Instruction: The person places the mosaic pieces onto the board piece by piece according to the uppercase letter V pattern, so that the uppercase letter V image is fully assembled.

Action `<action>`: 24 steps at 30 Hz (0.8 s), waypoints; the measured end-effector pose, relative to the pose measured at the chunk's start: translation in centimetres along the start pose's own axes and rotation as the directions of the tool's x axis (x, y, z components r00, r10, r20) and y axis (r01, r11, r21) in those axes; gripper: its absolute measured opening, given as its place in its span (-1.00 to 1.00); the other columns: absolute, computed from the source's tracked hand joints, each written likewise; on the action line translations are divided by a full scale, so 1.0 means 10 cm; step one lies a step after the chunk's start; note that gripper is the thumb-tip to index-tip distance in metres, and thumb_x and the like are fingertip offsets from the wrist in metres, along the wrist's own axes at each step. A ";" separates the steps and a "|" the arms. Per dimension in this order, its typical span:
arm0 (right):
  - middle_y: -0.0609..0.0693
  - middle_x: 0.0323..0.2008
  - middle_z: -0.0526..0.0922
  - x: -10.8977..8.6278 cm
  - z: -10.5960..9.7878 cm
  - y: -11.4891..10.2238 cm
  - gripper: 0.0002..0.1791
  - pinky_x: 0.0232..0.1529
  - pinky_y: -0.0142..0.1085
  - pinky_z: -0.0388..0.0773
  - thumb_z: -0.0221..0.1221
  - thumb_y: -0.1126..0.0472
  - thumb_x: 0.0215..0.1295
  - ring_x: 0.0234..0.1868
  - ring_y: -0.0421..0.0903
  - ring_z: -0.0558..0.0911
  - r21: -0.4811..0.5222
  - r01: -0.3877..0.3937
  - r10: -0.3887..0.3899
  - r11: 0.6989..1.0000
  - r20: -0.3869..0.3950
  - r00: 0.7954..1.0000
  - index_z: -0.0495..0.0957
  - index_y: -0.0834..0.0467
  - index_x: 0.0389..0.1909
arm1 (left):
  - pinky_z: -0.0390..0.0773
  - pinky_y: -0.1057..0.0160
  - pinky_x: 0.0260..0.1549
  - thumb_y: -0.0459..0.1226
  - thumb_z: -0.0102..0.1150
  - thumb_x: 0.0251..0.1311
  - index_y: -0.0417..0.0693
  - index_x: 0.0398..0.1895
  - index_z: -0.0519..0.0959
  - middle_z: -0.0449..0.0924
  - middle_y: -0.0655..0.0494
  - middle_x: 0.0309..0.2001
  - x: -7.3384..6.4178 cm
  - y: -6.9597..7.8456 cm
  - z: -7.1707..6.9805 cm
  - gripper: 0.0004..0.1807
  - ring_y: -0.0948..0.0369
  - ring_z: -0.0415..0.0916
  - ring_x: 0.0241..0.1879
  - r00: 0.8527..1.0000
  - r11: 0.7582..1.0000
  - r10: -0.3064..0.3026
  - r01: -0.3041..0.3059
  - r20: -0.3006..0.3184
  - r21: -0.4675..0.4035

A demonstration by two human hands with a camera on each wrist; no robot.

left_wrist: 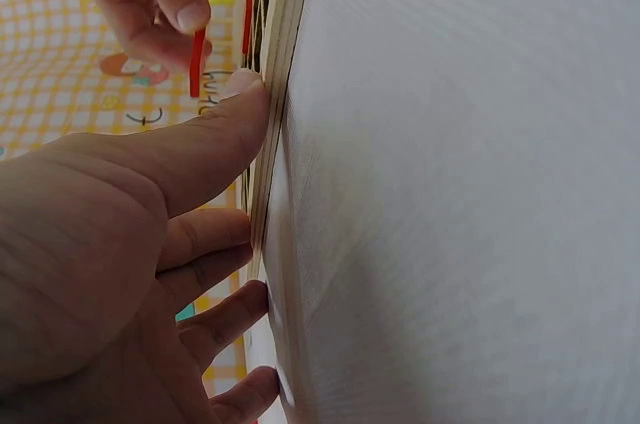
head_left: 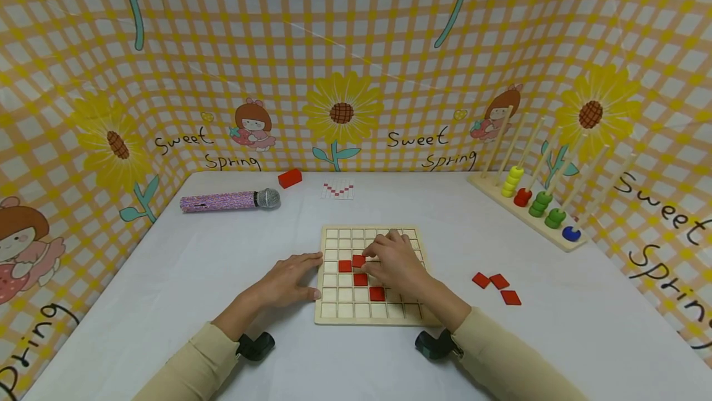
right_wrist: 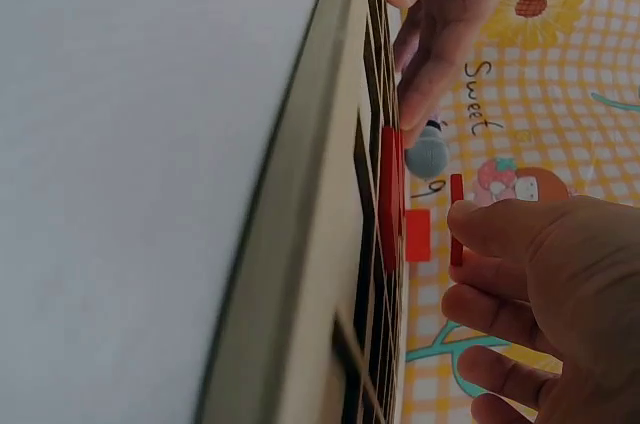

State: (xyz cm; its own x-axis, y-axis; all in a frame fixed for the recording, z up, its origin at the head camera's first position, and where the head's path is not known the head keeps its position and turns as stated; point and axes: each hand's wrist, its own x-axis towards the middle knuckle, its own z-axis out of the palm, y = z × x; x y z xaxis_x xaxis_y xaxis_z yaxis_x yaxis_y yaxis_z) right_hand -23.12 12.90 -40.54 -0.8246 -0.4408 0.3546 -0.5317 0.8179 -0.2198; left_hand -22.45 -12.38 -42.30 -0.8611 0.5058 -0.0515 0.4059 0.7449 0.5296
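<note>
My right hand [head_left: 396,263] pinches a red square tile [head_left: 358,261] between thumb and fingers, over the wooden grid board [head_left: 328,313]. In the left wrist view that tile [left_wrist: 196,69] is raised clear of the grid, seen edge-on. Beside and below it, red tiles [head_left: 377,294] sit in several cells of the board, in a slanting line. My left hand [head_left: 283,280] touches the board's left edge, its thumb on the near part and its fingertips farther up. Part of the grid is hidden under the right hand.
Loose red tiles [head_left: 510,297] lie right of the board. Behind it is a small card [head_left: 337,189] with a red zigzag pattern. A red block [head_left: 290,178] and a glittery microphone [head_left: 222,201] lie back left; a bead-and-peg rack [head_left: 556,237] stands at right.
</note>
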 end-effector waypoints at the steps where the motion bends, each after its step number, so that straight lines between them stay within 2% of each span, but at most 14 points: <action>1: -0.11 -0.34 0.63 0.02 0.02 -0.02 -0.75 -0.17 -0.19 0.29 0.37 0.04 0.03 -0.24 -0.11 0.38 -0.002 -0.004 0.004 1.000 0.009 1.000 0.69 0.09 -0.31 | 0.12 -0.20 0.31 -0.11 0.32 0.07 -0.10 0.36 0.28 0.18 0.03 0.43 0.00 0.00 0.00 -0.23 -0.05 0.09 0.42 1.000 1.000 0.002 -0.002 0.001 0.001; 11: -0.07 -0.29 0.65 0.21 0.14 -0.17 -0.79 -0.21 -0.22 0.26 0.32 0.07 0.12 -0.22 -0.09 0.37 0.001 0.026 -0.026 1.000 0.055 0.998 0.69 0.10 -0.27 | 0.12 -0.20 0.30 -0.10 0.29 0.10 -0.11 0.36 0.27 0.18 0.02 0.43 0.00 -0.01 -0.02 -0.24 -0.06 0.09 0.42 1.000 1.000 0.024 -0.024 0.002 0.003; 24: -0.07 -0.29 0.66 0.40 0.27 -0.30 -0.84 -0.25 -0.23 0.27 0.31 0.09 0.11 -0.25 -0.05 0.39 0.005 -0.023 0.022 1.000 0.078 0.997 0.71 0.07 -0.32 | 0.13 -0.22 0.29 -0.08 0.30 0.09 -0.12 0.35 0.29 0.20 0.01 0.42 0.00 -0.02 -0.01 -0.24 -0.06 0.12 0.41 1.000 1.000 0.026 -0.026 0.003 0.008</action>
State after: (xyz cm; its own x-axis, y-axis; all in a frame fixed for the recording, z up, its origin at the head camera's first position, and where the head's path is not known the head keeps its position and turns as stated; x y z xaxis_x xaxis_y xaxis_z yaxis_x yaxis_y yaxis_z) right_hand -25.34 7.71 -40.94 -0.8489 -0.4500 0.2774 -0.5137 0.8260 -0.2320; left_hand -22.60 -12.57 -42.34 -0.8493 0.5264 -0.0401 0.4308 0.7350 0.5236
